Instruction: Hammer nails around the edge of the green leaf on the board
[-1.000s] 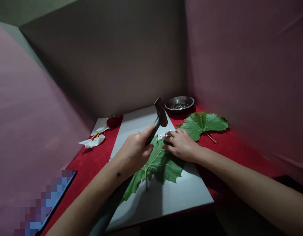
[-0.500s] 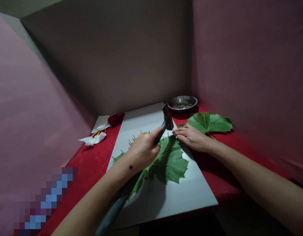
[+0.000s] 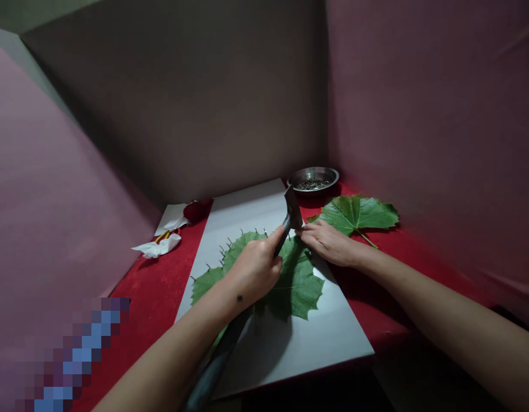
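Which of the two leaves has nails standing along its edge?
The leaf on the white board, below the left hand; the other leaf, on the red table, shows none.

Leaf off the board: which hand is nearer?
Right. The right hand is by the near left edge of that leaf; the left hand, gripping the hammer, is farther left, over the board.
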A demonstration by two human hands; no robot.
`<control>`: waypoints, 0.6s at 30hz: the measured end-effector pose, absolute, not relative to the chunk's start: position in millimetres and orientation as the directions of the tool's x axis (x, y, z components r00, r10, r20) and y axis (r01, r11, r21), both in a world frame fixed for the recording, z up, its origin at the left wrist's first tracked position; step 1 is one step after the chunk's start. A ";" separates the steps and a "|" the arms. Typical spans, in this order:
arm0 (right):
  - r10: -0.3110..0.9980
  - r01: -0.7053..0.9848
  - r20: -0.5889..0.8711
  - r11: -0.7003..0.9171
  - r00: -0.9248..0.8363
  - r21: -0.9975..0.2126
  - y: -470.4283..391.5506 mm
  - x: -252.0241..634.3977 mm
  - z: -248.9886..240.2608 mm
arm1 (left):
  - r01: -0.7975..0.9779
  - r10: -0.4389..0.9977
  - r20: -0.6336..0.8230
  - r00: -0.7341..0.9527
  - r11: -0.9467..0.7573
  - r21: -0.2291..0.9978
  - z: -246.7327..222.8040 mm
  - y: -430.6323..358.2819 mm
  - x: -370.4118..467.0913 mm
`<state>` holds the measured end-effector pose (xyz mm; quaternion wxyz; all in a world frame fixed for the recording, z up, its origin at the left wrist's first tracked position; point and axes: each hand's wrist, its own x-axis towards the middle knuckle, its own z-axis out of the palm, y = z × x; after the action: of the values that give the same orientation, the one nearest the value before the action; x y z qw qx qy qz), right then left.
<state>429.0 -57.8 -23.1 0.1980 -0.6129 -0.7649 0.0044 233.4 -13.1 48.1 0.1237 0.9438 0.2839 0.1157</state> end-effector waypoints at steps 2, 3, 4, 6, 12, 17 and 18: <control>0.940 0.929 0.286 0.262 -0.185 -0.260 -57.3 429.3 -23.6 | 0.513 0.573 0.153 0.805 -0.803 0.305 50.5 -14.4 233.1; 0.941 0.926 0.281 0.267 -0.190 -0.268 -57.0 429.4 -24.0 | 0.514 0.581 0.176 0.795 -0.798 0.315 52.2 -15.6 232.1; 0.944 0.925 0.279 0.258 -0.179 -0.279 -56.9 429.6 -24.4 | 0.510 0.589 0.210 0.780 -0.794 0.331 53.7 -16.7 230.7; 0.950 0.924 0.275 0.230 -0.145 -0.306 -56.9 429.6 -24.7 | 0.488 0.595 0.292 0.749 -0.793 0.364 55.0 -18.3 228.1; 0.963 0.928 0.250 0.180 -0.098 -0.328 -58.8 428.5 -23.9 | 0.517 0.577 0.160 0.801 -0.801 0.302 50.9 -10.9 228.7; 0.962 0.928 0.255 0.181 -0.099 -0.324 -59.1 428.8 -24.9 | 0.516 0.619 0.239 0.749 -0.770 0.377 61.4 -12.9 226.1; 0.961 0.928 0.257 0.187 -0.104 -0.323 -58.8 428.8 -25.0 | 0.507 0.623 0.269 0.734 -0.767 0.394 62.5 -13.8 226.1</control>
<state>428.8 -58.8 -25.0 0.2075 -0.6362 -0.7420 0.0398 226.1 -13.8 62.5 0.1486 0.9193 0.3072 0.1960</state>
